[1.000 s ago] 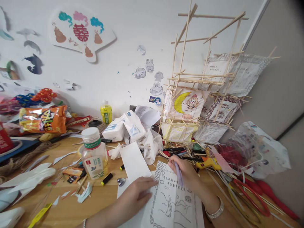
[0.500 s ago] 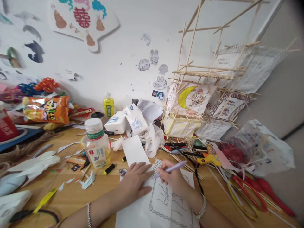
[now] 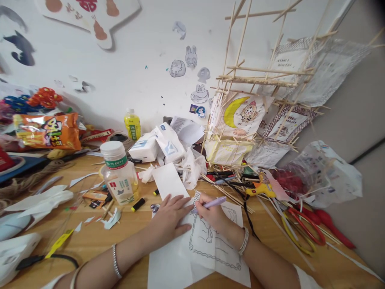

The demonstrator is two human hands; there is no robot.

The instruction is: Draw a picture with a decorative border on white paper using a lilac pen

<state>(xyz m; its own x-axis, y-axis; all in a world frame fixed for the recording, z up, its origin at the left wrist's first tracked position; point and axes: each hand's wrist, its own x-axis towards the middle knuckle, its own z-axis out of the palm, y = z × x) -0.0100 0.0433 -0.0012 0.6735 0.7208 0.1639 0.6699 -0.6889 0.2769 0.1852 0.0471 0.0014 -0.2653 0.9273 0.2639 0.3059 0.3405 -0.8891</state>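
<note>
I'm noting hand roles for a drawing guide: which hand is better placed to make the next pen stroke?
Right, most likely: the right hand holds the purple pen, its lower end near the cross-hatched corner of the drawing. The left hand holds no pen and lies spread on the paper.

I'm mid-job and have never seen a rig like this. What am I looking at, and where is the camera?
There is no machine here, only a person's two bare hands. One camera, worn on the head, takes every picture, looking forward and down. The right hand holds a purple pen over a drawing. The left hand lies flat on the paper beside it. On the wooden table are a jar, tissue packs and a yellow glue gun. Behind, to the right, stands a stick frame.
</note>
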